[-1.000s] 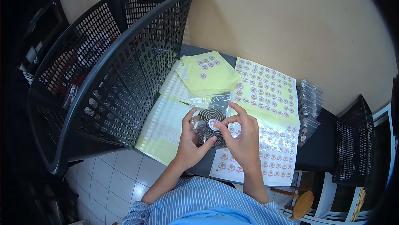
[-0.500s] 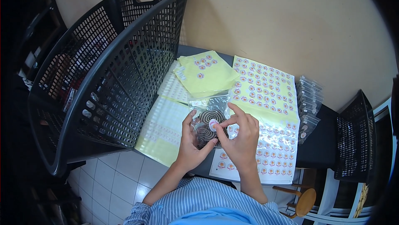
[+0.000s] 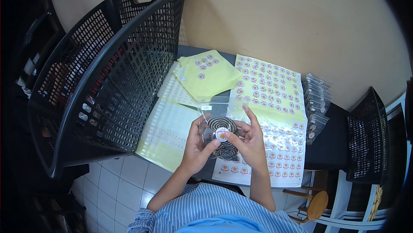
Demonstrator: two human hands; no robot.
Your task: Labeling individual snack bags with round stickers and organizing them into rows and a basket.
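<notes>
One clear bag [image 3: 228, 106]: pinched between left hand [image 3: 197, 147] and right hand [image 3: 253, 144]
Long way: toward table's [image 3: 186, 51] far edge
Round sticker [image 3: 221, 134]: under right thumb, right hand nearer

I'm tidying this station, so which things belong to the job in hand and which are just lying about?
Likely part of the job:
- held clear bag
- round sticker
- sticker sheets
- clear bags at right

Apparently uninvolved:
- wooden stool
- black basket at far right

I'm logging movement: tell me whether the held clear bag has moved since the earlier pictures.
Yes, slightly right: the clear bag now reaches farther over the upper-right sticker sheet, though the camera's own shift may add to this.
</notes>
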